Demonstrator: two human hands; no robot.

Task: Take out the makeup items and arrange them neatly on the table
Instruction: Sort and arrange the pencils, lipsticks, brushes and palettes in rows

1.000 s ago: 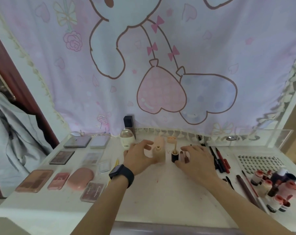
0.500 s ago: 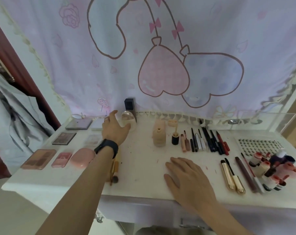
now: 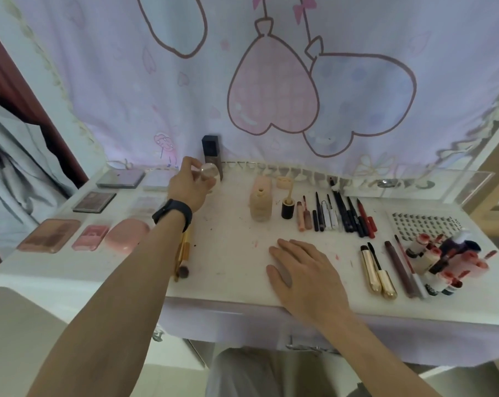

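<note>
Makeup lies spread over the white table (image 3: 231,253). My left hand (image 3: 189,186), with a black wristband, reaches to the back and its fingers wrap a small clear round-topped jar (image 3: 211,172) beside a dark rectangular bottle (image 3: 211,153). My right hand (image 3: 305,270) lies flat on the table near the front edge, fingers apart, holding nothing. An open beige foundation bottle (image 3: 260,202) stands mid-table, its cap (image 3: 284,182) behind it. A row of pencils and liners (image 3: 339,214) lies to its right.
Eyeshadow palettes (image 3: 93,201) and pink compacts (image 3: 126,234) fill the left side. A gold-handled brush (image 3: 183,253) lies under my left forearm. Two gold mascara tubes (image 3: 378,275), a lash tray (image 3: 422,226) and several small red-capped bottles (image 3: 443,259) crowd the right. A printed curtain (image 3: 271,81) hangs behind.
My left hand left the foundation bottle, went back-left and took hold of the clear jar. My right hand drew back from the small tubes and lay flat near the front edge.
</note>
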